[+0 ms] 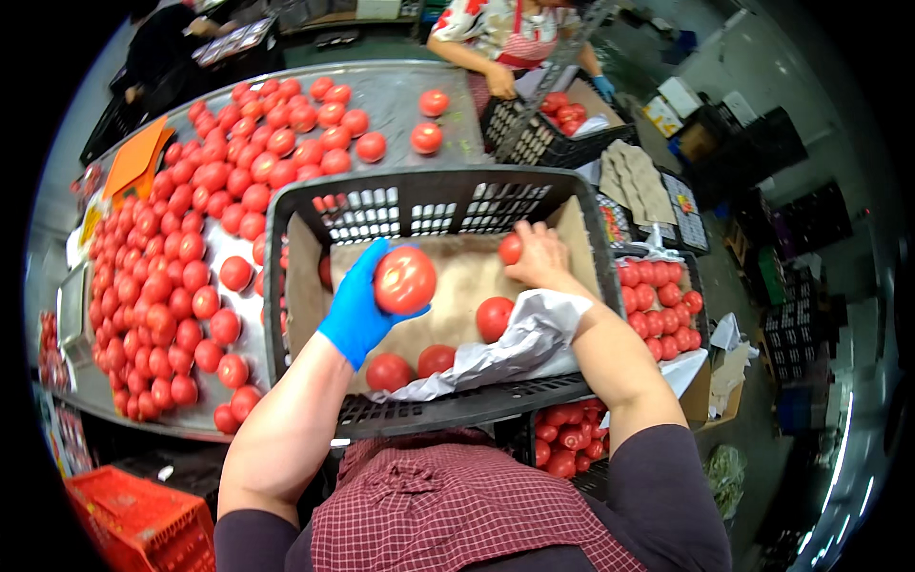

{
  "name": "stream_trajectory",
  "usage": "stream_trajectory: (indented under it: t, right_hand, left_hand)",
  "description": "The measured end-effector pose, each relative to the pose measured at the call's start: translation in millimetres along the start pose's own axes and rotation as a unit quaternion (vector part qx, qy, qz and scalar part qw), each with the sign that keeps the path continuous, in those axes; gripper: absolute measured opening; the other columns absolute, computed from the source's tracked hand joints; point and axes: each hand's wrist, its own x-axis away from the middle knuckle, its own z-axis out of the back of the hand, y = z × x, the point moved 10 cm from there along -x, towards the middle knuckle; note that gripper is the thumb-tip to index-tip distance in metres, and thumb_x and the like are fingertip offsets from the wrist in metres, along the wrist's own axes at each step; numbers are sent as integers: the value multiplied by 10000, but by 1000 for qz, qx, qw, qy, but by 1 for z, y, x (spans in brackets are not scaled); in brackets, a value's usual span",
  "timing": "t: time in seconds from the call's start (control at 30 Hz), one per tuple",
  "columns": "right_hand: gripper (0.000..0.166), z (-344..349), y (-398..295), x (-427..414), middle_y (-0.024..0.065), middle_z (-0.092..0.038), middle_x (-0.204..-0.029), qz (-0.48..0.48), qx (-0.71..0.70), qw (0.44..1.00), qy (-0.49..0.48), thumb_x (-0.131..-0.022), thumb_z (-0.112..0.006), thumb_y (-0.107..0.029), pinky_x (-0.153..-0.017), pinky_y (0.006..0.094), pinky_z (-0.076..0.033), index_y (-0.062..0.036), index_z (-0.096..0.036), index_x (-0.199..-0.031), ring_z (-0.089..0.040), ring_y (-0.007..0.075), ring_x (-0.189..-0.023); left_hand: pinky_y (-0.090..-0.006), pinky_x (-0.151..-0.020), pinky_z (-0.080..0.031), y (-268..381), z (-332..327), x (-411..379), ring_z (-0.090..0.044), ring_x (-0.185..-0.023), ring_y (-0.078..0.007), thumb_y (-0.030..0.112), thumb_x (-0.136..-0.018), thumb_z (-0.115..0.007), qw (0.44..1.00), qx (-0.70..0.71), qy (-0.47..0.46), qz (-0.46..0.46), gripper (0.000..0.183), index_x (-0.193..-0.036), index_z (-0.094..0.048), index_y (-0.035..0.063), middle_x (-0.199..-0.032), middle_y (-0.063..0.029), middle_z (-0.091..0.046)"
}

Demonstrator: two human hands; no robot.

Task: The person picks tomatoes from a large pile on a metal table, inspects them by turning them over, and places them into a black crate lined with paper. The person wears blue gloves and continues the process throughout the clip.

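Observation:
A black plastic crate [443,411], lined with brown paper, stands before me. My left hand [361,304], in a blue glove, holds a large red tomato [405,280] above the crate's left half. Bare, my right hand [540,256] has its fingers around a smaller-looking tomato [510,249] inside the crate at the right. Below it lies another tomato [494,319], beside crumpled pale paper [525,330]. Two tomatoes rest near the crate's front wall, and part of one shows at the left behind my glove.
Many tomatoes [161,286] cover the metal table [404,86] on the left. Filled crates [700,286] stand at the right and below. Across the table a person [500,43] touches a black crate [525,136] of tomatoes. A red crate [143,511] sits lower left.

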Motion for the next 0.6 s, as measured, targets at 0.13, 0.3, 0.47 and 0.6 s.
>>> stream_trajectory:
  t: [0.13,0.3,0.47,0.6]
  right_hand:
    - [667,8,-20,-3,163,-595,-1123,12,-258,966,-26,-582,-799,-338,-928,429,-484,-117,-525,-1149,-597,340,-1045]
    - [744,70,-81,35,115,-558,-1192,66,-653,752,-69,-635,-860,-229,-953,361,-475,-85,-451,-1239,-577,219,-1098]
    - [800,80,-105,80,95,-513,-1260,83,-733,672,-70,-670,-848,-153,-960,380,-478,-93,-398,-1329,-547,197,-1145]
    - [859,71,-105,80,83,-521,-1264,89,-684,717,-102,-661,-858,-142,-939,365,-494,-111,-388,-1380,-548,199,-1145]
  left_hand:
    - [-491,-825,-547,-5,-1,-4,-647,-1013,-219,506,-921,-569,998,-49,21,18,511,-1196,-600,77,-1128,-85,-647]
    - [-361,-776,-580,-10,-10,3,-658,-950,-184,469,-949,-552,992,-108,-23,56,492,-1134,-616,18,-1051,-111,-660]
    - [-328,-818,-563,-18,-38,15,-638,-1001,-157,454,-958,-540,981,-112,-142,66,502,-1326,-529,112,-1146,-78,-638]
    - [-330,-884,-525,-12,-39,20,-606,-1066,-156,373,-958,-549,983,-156,-95,26,466,-1339,-524,106,-1223,-59,-604]
